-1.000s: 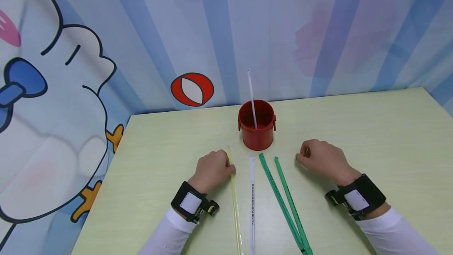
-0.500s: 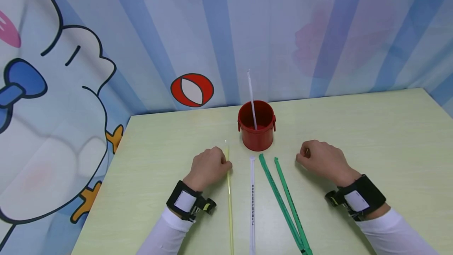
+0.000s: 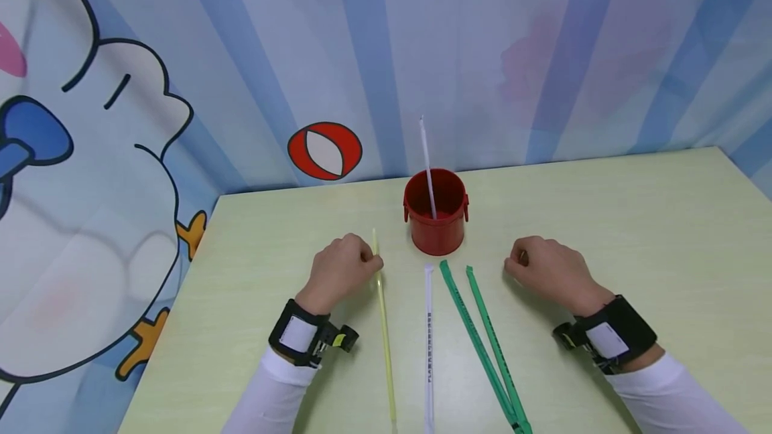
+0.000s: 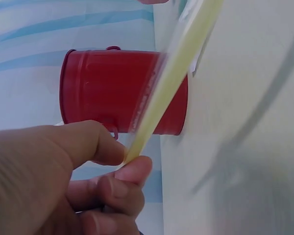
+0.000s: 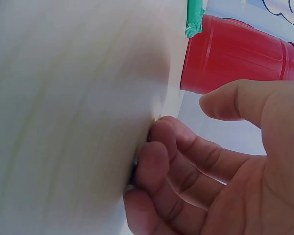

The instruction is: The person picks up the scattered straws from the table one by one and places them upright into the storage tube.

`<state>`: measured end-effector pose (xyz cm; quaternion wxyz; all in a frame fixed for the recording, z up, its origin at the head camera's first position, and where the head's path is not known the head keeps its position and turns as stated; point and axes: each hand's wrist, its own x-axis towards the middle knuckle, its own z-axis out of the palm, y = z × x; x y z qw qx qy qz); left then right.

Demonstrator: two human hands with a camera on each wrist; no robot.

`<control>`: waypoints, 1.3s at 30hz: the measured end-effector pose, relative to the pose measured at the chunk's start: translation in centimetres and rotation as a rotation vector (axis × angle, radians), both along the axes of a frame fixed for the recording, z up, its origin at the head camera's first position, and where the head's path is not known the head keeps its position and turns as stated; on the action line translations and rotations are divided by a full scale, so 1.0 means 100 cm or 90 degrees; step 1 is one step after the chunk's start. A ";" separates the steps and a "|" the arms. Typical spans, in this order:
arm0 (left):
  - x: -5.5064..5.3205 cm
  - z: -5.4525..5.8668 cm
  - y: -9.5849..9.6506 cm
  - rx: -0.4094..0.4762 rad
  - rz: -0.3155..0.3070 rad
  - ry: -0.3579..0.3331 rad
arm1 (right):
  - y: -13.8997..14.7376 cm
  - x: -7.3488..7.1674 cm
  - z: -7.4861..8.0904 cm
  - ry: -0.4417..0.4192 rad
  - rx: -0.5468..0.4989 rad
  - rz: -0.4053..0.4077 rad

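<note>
My left hand (image 3: 340, 270) pinches a yellow drinking straw (image 3: 384, 340) in a clear wrapper between thumb and index finger. In the left wrist view that wrapped straw (image 4: 171, 78) slants up from the fingertips, apart from the table beneath my hand. At the right, my right hand (image 3: 551, 273) rests on the table with loosely curled fingers and holds nothing. Between the hands, a red bucket (image 3: 437, 236) stands upright with one white-wrapped straw (image 3: 427, 153) leaning inside it. My right hand is to the right of two green-wrapped straws (image 3: 478, 340).
Another white-wrapped straw (image 3: 429, 327) lies on the table, left of the green pair. The pale wooden table (image 3: 633, 220) ends at a blue striped backdrop (image 3: 458, 52) with cartoon prints, close behind the bucket.
My left hand has shifted left and a little farther from me, drawing the yellow straw away from the white one. The right hand stays where it was.
</note>
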<state>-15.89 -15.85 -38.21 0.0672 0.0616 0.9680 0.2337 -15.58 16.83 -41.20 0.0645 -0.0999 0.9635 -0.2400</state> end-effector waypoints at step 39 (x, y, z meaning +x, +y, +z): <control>-0.013 0.035 -0.017 0.281 0.116 0.315 | 0.000 0.000 -0.001 0.009 -0.004 -0.004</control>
